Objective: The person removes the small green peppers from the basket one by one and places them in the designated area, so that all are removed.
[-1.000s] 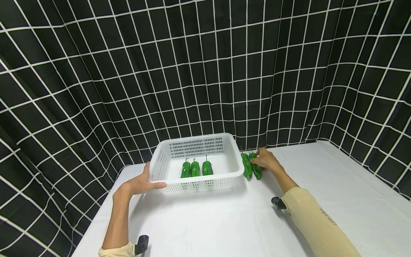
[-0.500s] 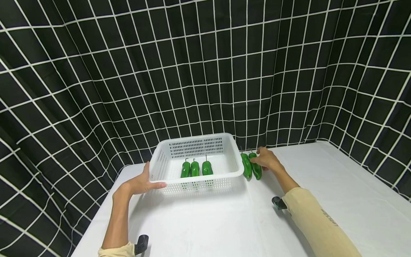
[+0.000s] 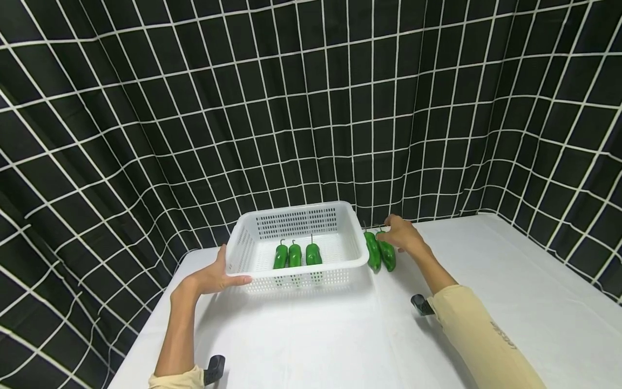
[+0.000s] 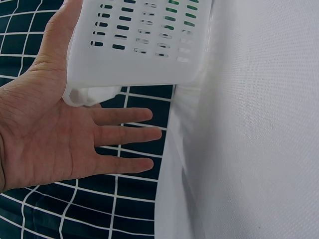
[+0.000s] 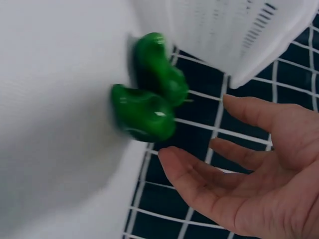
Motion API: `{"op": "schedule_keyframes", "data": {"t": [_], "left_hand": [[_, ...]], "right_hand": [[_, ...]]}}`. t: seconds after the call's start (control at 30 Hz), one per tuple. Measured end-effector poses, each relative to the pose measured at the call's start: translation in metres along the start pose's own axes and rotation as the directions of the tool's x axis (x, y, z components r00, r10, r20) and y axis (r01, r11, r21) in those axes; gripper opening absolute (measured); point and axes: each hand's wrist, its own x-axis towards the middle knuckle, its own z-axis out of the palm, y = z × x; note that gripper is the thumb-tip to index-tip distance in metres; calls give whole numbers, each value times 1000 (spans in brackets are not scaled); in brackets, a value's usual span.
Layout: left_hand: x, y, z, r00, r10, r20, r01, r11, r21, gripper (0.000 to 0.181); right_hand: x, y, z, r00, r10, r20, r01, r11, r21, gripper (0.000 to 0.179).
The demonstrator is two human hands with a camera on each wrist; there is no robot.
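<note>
A white perforated plastic basket (image 3: 298,274) holds three green chili peppers (image 3: 295,255) standing side by side, their lower parts partly seen through the front holes. My left hand (image 3: 212,276) rests against its left front corner, thumb along the front. In the left wrist view the other visible fingers (image 4: 124,135) stretch straight past the basket wall (image 4: 134,64). Two more green chili peppers (image 3: 373,253) lie on the cloth at the basket's right. Just over their stem ends hovers my right hand (image 3: 402,235); the right wrist view shows its loosely bent fingers apart from the nearer pepper (image 5: 144,114).
White cloth (image 3: 301,340) covers the table under the basket and peppers. A black curtain with a white grid (image 3: 311,108) rises right behind the table's back edge and along both sides. Small black devices (image 3: 214,370) are worn at both wrists.
My right hand has let go of the right-hand loose pepper and lifted slightly up and away from it. The left hand and the basket have stayed put.
</note>
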Motion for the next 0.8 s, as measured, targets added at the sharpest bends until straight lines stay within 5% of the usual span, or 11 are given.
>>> {"op": "schedule_keyframes", "data": {"t": [0.47,0.8], "left_hand": [[1,0,-1,1000,-20,-3,20,1000,9,142],[0,1,0,1000,-8,3,8,1000,-14,141]], "right_hand": [[-14,-56,-18,988,-118,-95,108,989,-100,59],[-14,-91,0,985,-153,-78,143,982,-121,55]]}}
